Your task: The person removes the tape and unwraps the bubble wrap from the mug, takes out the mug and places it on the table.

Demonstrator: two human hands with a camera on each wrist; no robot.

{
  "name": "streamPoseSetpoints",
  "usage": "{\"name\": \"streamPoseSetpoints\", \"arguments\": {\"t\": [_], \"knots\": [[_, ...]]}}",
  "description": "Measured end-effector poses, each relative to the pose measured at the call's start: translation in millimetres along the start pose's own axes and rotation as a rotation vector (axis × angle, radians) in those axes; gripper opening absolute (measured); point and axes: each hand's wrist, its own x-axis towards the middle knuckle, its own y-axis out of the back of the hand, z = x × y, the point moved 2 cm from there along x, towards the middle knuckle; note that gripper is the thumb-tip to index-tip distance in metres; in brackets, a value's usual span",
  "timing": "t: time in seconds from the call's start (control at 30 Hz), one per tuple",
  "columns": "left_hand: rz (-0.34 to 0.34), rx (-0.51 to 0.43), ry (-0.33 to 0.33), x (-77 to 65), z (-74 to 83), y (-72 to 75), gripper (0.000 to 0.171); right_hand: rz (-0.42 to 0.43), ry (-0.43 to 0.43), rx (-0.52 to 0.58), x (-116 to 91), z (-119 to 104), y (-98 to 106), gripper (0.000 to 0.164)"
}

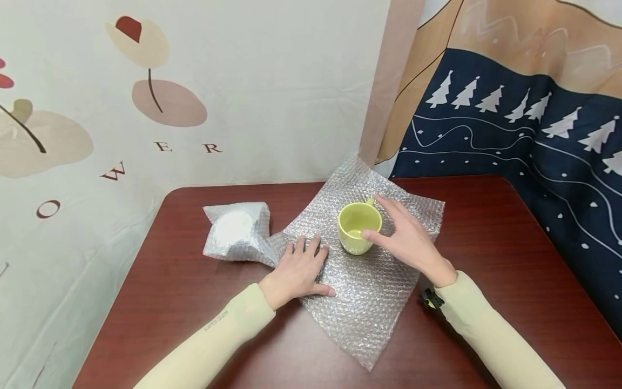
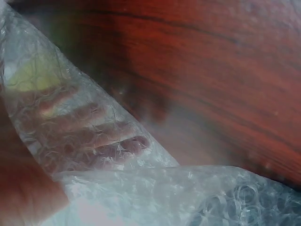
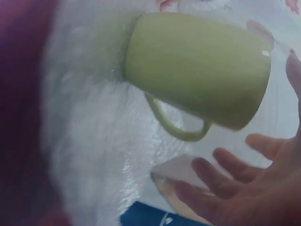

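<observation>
Narrow gap between mug (image 1: 353,237) and left hand (image 1: 298,271)

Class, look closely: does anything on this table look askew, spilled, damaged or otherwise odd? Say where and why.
Only mildly: the bubble wrap sheet lies cornerwise on the table, its far corner reaching past the back edge, so it looks askew. The yellow-green mug on it stands upright, and no spill or damage shows.

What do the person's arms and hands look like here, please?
The left hand and right hand are bare. Pale yellow-green sleeves reach both wrists; small dark lettering marks the left sleeve, and a black device sits at the right cuff.
</observation>
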Motion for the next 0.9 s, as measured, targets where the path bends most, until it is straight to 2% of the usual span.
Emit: {"name": "streamPoseSetpoints", "arguments": {"t": [0.2,0.4,0.63,0.9], "knots": [[-0.023,-0.008,0.007,1.4,-0.7,-1.0,0.109,-0.016,-0.022,-0.097,4,-13,-13,0.114],[-0.030,-0.020,0.001,2.8,-0.6,0.1,0.108,-0.032,-0.040,-0.080,6,-15,-19,0.123],[-0.007,-0.017,-0.008,1.7,-1.4,1.0,0.108,-0.049,-0.018,0.014,6,-11,-24,0.119],[0.014,0.004,-0.012,0.1,-1.5,0.2,0.108,0.007,-0.025,0.115,7,-9,-29,0.111]]}}
